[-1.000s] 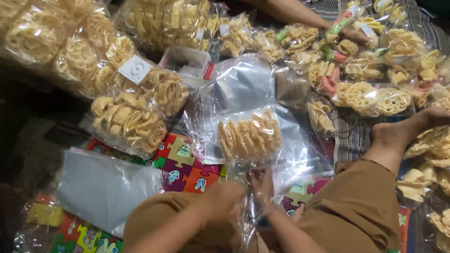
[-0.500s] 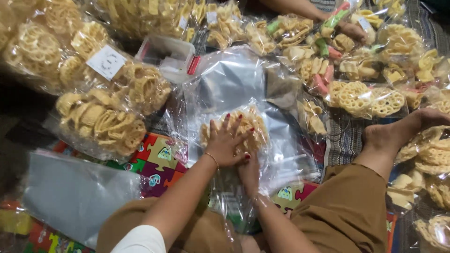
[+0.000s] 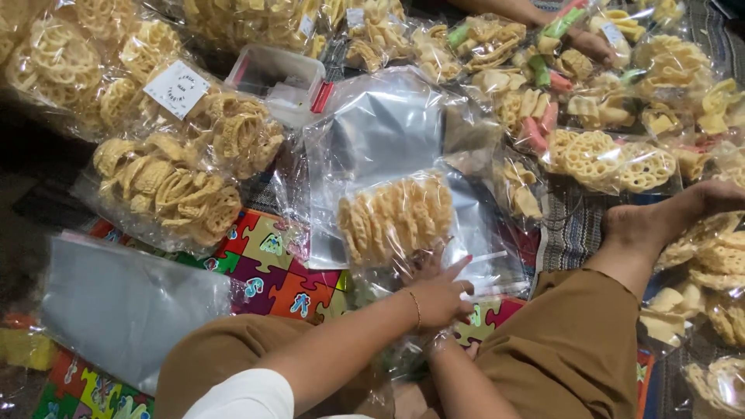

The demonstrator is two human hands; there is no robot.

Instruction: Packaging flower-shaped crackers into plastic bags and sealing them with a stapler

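A clear plastic bag of ridged yellow crackers (image 3: 396,217) lies flat on a stack of empty clear bags (image 3: 388,124) in front of me. My left hand (image 3: 444,296), with a thin bracelet on the wrist, rests on the bag's near open end, gripping the plastic with the index finger stretched out. My right hand (image 3: 424,268) reaches in under the left one. It is mostly hidden, and only fingertips show at the bag's lower edge.
Many filled bags of round and ridged crackers (image 3: 167,190) surround me. A clear lidded box (image 3: 279,74) stands behind. A pile of empty bags (image 3: 128,306) lies on the coloured puzzle mat (image 3: 272,271) at left. My bare foot (image 3: 660,221) rests at right. Another person's hand (image 3: 590,43) is at the top.
My left hand has drawn back from lying spread over the crackers to the bag's near end. The cracker bag now lies uncovered.
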